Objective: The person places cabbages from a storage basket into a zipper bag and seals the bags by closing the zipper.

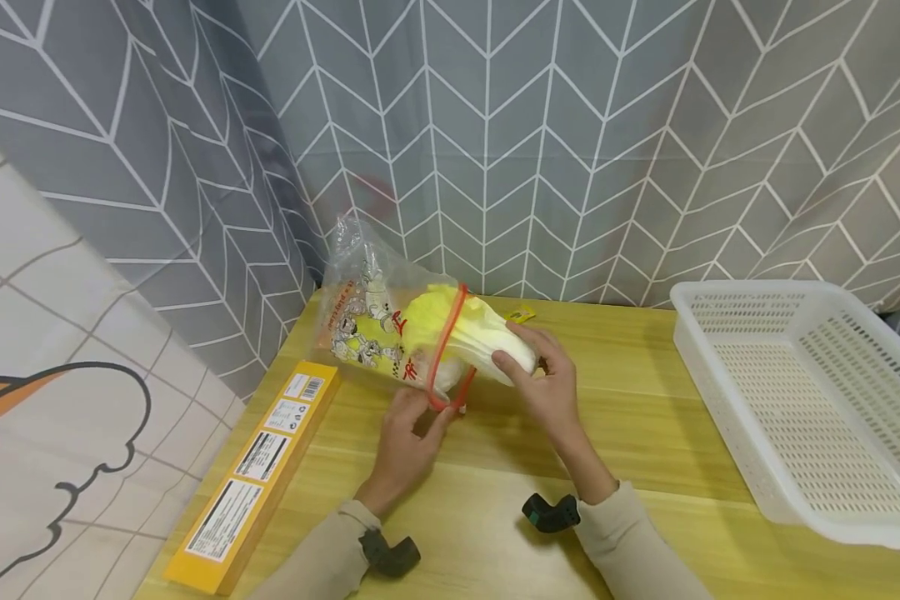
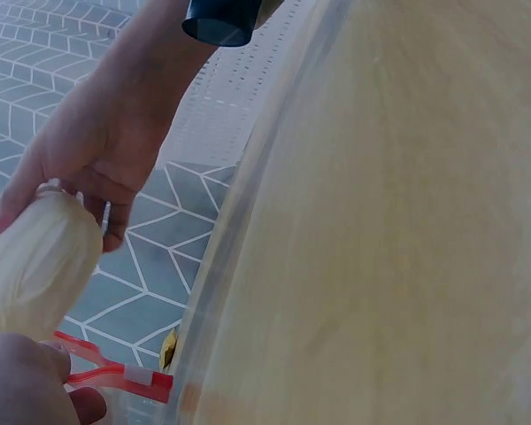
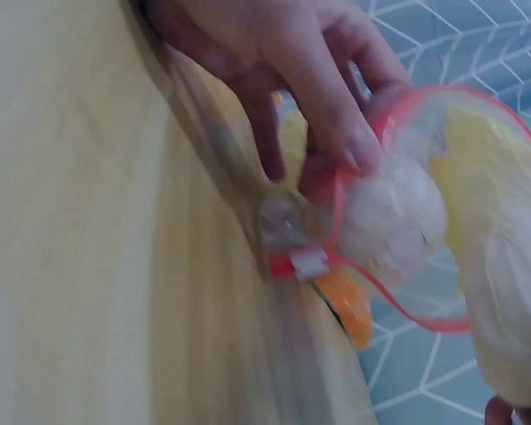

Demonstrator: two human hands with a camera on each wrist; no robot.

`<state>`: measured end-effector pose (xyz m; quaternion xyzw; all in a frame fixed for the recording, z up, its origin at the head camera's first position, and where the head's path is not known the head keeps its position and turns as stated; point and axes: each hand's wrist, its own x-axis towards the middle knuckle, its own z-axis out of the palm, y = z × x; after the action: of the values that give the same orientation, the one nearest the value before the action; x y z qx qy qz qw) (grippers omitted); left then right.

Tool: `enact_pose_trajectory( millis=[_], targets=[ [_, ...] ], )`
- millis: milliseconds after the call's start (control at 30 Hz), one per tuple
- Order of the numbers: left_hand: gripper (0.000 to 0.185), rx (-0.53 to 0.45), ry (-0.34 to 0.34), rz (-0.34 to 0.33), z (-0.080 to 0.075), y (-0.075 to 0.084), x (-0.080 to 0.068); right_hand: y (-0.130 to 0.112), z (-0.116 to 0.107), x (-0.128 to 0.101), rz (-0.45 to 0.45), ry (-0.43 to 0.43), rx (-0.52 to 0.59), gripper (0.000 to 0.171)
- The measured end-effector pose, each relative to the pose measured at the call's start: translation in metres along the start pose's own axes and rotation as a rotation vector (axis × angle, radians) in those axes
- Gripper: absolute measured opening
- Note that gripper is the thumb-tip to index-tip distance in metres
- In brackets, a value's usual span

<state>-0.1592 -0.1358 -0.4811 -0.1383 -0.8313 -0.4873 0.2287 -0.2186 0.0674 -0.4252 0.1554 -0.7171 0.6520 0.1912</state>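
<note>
Cabbage [image 1: 491, 337] lies mid-frame, leafy end inside bag [image 1: 367, 325], long axis slanting down rightward; I see right hand [image 1: 549, 379], the nearer, gripping its white base; left hand [image 1: 405, 446] pinches bag's red rim.

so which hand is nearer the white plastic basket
Right. The right hand holds the napa cabbage left of the basket; the left hand, farther left, pinches the zip bag's red rim.

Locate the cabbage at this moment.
In the head view, the cabbage is near the middle, its white base held by the right hand and its yellow leafy end inside the clear, red-rimmed bag to the left.
</note>
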Motion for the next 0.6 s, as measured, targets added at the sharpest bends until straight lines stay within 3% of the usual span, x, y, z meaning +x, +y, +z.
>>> enact_pose_trajectory(
  millis=[200, 267, 367, 467, 600],
  targets=[
    [0.006, 0.017, -0.006, 0.037, 0.001, -0.001, 0.0, -0.002, 0.002, -0.003, 0.23, -0.085, 0.058, 0.04],
    [0.006, 0.023, -0.002, 0.042, 0.001, -0.001, 0.0, -0.003, -0.001, -0.002, 0.258, -0.137, 0.04, 0.043],
    [0.003, 0.026, 0.002, 0.035, 0.0, -0.001, 0.0, -0.002, -0.006, 0.001, 0.191, -0.209, -0.051, 0.053],
    [0.002, 0.025, 0.01, 0.038, 0.0, -0.002, 0.0, 0.001, -0.011, 0.003, 0.043, -0.249, -0.159, 0.061],
    [0.005, 0.012, 0.028, 0.087, 0.001, -0.004, 0.001, 0.005, -0.011, 0.003, -0.151, -0.238, -0.207, 0.061]
  ],
)
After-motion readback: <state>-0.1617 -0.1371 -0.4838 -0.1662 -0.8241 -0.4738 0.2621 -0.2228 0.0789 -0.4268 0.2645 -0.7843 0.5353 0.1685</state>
